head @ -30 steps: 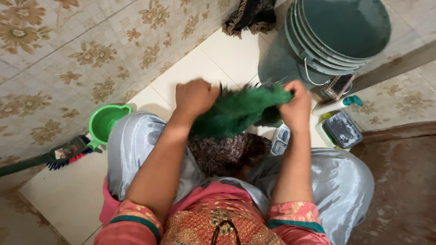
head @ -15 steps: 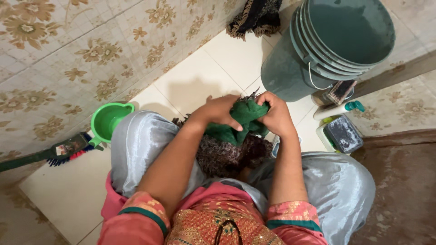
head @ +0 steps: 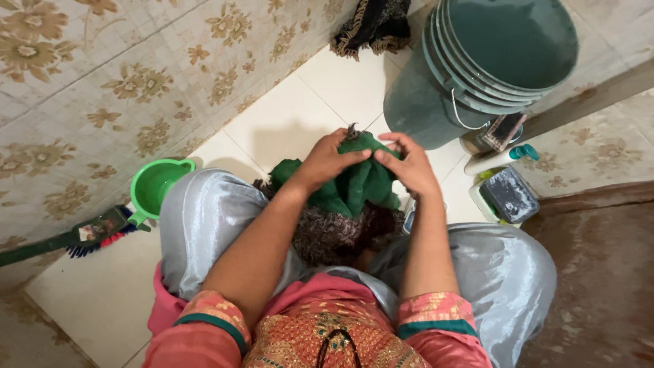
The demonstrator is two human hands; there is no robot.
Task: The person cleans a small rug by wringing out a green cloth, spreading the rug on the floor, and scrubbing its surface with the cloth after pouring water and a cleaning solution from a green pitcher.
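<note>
Both hands (head: 368, 163) grasping green cloth (head: 354, 187), now bunched tighter (earlier stretched wide), above dark bundle (head: 340, 235)

Green cloth (head: 354, 184) matt, crumpled; trousers (head: 204, 218) satin-shiny; buckets (head: 470, 75) smooth plastic; floor tiles (head: 286, 123) glossy.

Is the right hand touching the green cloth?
Touching. The head view shows the right hand gripping the green cloth, fingers pressed into it.

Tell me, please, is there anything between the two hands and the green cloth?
No, nothing visible. The left hand and the right hand both grip the green cloth directly, bunching it over a dark patterned cloth between the knees.
</note>
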